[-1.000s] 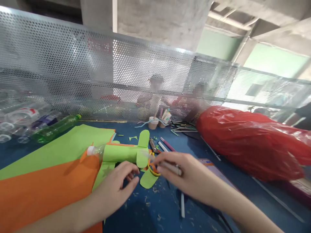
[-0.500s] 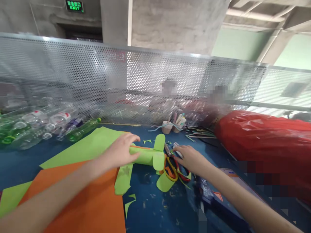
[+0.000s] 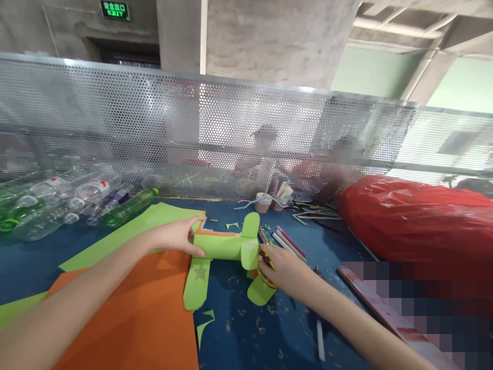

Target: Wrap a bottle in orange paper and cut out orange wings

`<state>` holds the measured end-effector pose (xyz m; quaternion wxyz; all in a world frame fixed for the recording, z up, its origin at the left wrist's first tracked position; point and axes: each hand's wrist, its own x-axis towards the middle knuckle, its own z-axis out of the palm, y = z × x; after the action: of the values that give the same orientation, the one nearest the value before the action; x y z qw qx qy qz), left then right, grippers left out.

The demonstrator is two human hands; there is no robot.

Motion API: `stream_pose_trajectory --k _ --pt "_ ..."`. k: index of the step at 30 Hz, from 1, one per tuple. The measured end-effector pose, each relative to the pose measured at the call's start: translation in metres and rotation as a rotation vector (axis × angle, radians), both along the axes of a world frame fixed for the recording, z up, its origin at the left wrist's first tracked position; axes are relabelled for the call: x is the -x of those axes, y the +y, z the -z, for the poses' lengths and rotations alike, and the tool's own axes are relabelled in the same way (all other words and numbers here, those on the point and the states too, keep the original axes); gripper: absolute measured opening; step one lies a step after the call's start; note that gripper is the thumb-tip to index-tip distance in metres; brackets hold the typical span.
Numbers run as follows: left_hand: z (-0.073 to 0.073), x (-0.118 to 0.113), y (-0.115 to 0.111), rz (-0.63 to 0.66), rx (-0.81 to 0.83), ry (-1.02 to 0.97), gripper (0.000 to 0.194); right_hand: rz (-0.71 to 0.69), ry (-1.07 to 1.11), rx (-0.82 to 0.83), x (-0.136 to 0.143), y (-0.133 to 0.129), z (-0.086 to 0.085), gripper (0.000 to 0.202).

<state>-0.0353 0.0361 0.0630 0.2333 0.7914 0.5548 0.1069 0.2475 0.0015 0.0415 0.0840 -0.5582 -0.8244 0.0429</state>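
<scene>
Above, EXIT sign (image 3: 115, 10); hands (image 3: 177, 235) (image 3: 287, 268) flank green tube (image 3: 219, 246)

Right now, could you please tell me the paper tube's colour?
In the head view, the paper tube is lime green, with orange along its far edge.

Lime-green model (image 3: 221, 246) with darker star (image 3: 200, 272)

The blue worktop (image 3: 239, 334) bears green paper (image 3: 131, 234) and orange paper (image 3: 134, 308) beneath the left hand (image 3: 181, 236), bottles (image 3: 90, 191) beyond, pens (image 3: 289, 247) beside the right hand (image 3: 283, 270).
</scene>
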Motion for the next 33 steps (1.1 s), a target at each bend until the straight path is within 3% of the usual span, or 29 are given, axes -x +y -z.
stream_pose_trajectory --k 5,9,13,15,19,28,31,33 --pt "0.004 0.003 0.005 -0.071 -0.102 -0.065 0.097 0.018 0.172 -0.018 -0.006 0.006 0.010 0.041" --pt "0.001 0.016 0.021 -0.257 -0.257 -0.061 0.090 0.058 0.261 0.005 -0.009 0.006 0.018 0.047" --pt "0.003 0.046 0.041 -0.556 -0.400 0.030 0.069 0.046 0.305 0.031 -0.010 0.003 0.024 0.049" --pt "0.007 0.065 0.046 -0.639 -0.408 0.073 0.039 0.023 0.315 0.045 -0.008 0.001 0.025 0.045" --pt "0.015 0.097 0.051 -0.755 -0.359 0.160 0.033 -0.005 0.326 0.050 -0.004 -0.003 0.022 0.041" --pt "0.017 0.123 0.072 -0.905 -0.339 0.319 0.032 -0.072 0.420 0.025 -0.006 0.001 0.031 0.038" --pt "0.014 0.133 0.074 -0.899 -0.346 0.276 0.033 -0.063 0.405 0.032 -0.006 0.001 0.032 0.039" --pt "0.013 0.141 0.071 -0.818 -0.361 0.205 0.034 -0.059 0.401 0.036 -0.006 0.001 0.031 0.040"
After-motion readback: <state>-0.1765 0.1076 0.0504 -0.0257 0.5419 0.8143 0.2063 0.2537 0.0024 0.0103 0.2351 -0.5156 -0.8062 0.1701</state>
